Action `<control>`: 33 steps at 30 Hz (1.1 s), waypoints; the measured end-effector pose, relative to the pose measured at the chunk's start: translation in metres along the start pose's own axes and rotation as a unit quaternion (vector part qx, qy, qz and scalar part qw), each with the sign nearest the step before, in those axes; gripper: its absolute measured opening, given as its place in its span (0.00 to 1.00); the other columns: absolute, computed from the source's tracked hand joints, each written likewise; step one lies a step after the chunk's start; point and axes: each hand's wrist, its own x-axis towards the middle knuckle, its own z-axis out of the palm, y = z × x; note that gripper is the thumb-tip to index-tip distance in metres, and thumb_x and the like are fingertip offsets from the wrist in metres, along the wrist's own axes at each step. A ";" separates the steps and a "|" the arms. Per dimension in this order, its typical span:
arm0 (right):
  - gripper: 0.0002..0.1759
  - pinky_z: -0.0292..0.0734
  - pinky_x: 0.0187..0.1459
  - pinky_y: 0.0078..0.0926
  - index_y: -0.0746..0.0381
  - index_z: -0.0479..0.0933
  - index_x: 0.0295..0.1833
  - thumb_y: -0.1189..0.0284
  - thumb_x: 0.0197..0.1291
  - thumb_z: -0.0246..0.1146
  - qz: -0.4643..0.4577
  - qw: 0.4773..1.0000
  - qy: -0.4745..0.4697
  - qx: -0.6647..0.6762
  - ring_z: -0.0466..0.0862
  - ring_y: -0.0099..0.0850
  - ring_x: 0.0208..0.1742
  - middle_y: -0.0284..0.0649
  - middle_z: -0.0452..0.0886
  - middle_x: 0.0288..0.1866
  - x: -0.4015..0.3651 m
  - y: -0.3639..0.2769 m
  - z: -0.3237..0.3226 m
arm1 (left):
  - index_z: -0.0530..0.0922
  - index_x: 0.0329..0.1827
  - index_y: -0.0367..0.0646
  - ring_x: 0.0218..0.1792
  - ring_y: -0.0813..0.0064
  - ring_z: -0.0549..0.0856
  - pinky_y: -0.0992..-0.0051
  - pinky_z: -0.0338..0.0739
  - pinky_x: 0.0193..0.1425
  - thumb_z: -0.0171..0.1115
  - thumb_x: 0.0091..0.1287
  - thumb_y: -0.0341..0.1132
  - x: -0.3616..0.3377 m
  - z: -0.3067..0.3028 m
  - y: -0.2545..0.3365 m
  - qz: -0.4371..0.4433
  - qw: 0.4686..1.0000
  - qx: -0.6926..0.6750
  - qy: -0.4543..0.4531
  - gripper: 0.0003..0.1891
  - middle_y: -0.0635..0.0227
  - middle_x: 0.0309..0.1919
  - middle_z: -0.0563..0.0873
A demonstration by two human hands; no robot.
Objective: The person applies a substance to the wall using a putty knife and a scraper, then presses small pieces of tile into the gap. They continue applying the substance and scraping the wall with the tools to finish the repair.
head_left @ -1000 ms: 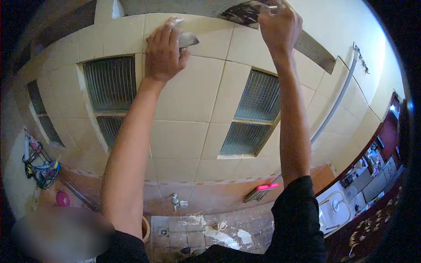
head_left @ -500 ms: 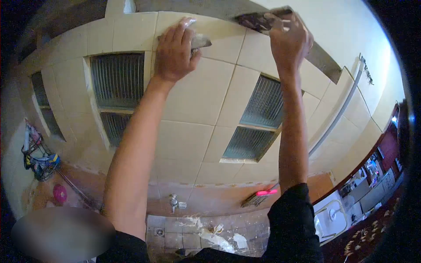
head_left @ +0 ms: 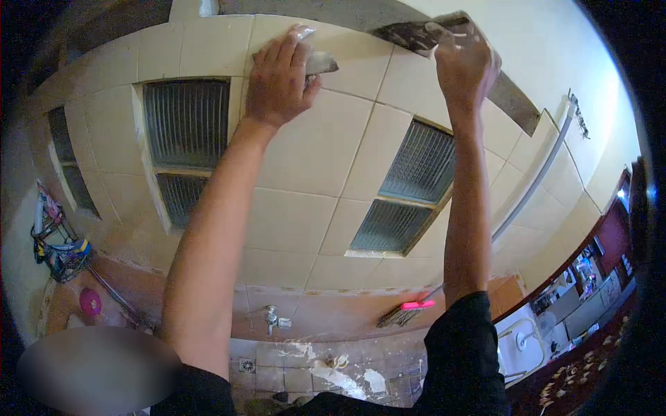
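My left hand [head_left: 281, 80] is closed round a small scraper [head_left: 321, 64], whose grey blade points right, against the cream tiled wall [head_left: 316, 139]. White paste smears its fingertips. Higher on the right, my right hand [head_left: 466, 66] grips a dark, paste-stained trowel [head_left: 416, 35]. The trowel lies flat along the grey cement strip [head_left: 312, 10] above the top row of tiles. Part of its handle is hidden by the fingers.
Glass-block windows [head_left: 187, 125] [head_left: 416, 163] are set in the wall. Lower down are a tap [head_left: 272, 320], a pink-topped broom [head_left: 418, 305] and a splattered tile floor [head_left: 340, 381]. A wire rack [head_left: 61, 253] hangs left, a grey pipe [head_left: 538, 177] runs right, and a sink [head_left: 520, 345] stands lower right.
My right hand has shifted slightly to the right along with the trowel. My left hand stays nearly in place, and the view has moved a little.
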 end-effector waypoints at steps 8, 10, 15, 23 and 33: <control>0.08 0.80 0.37 0.32 0.60 0.85 0.38 0.71 0.53 0.64 0.002 1.000 -0.016 0.021 0.86 0.41 0.30 0.44 0.87 0.30 0.009 0.008 -0.007 | 0.72 0.51 0.39 0.59 0.55 0.75 0.57 0.68 0.65 0.67 0.51 0.40 0.001 0.002 -0.004 0.006 1.000 -0.001 -0.003 0.26 0.57 0.62 0.74; 0.08 0.80 0.37 0.31 0.60 0.85 0.38 0.70 0.54 0.64 -0.001 1.000 -0.019 0.017 0.86 0.41 0.29 0.44 0.87 0.30 0.016 0.004 -0.012 | 0.72 0.52 0.39 0.59 0.55 0.75 0.57 0.68 0.64 0.67 0.51 0.40 0.001 0.001 -0.003 0.003 1.000 0.003 -0.004 0.26 0.57 0.63 0.73; 0.08 0.79 0.35 0.30 0.62 0.85 0.37 0.71 0.55 0.66 0.070 0.995 0.037 0.061 0.86 0.34 0.27 0.42 0.87 0.29 0.006 0.009 -0.010 | 0.72 0.52 0.40 0.59 0.55 0.75 0.56 0.68 0.64 0.67 0.50 0.40 0.002 0.002 -0.002 0.010 1.000 -0.023 0.006 0.27 0.58 0.63 0.73; 0.09 0.78 0.35 0.32 0.65 0.84 0.38 0.73 0.51 0.66 0.015 0.999 0.035 -0.033 0.84 0.30 0.28 0.44 0.86 0.28 -0.006 0.010 0.010 | 0.72 0.53 0.40 0.60 0.49 0.74 0.54 0.68 0.63 0.67 0.51 0.38 0.003 -0.002 -0.001 0.011 0.999 -0.032 0.004 0.26 0.55 0.64 0.73; 0.08 0.78 0.38 0.31 0.62 0.85 0.38 0.73 0.54 0.65 0.075 0.979 0.061 0.179 0.86 0.35 0.30 0.44 0.87 0.30 -0.005 -0.003 -0.003 | 0.72 0.51 0.39 0.61 0.54 0.74 0.56 0.67 0.66 0.68 0.50 0.38 0.004 -0.003 -0.003 0.006 1.000 -0.015 0.000 0.26 0.57 0.63 0.73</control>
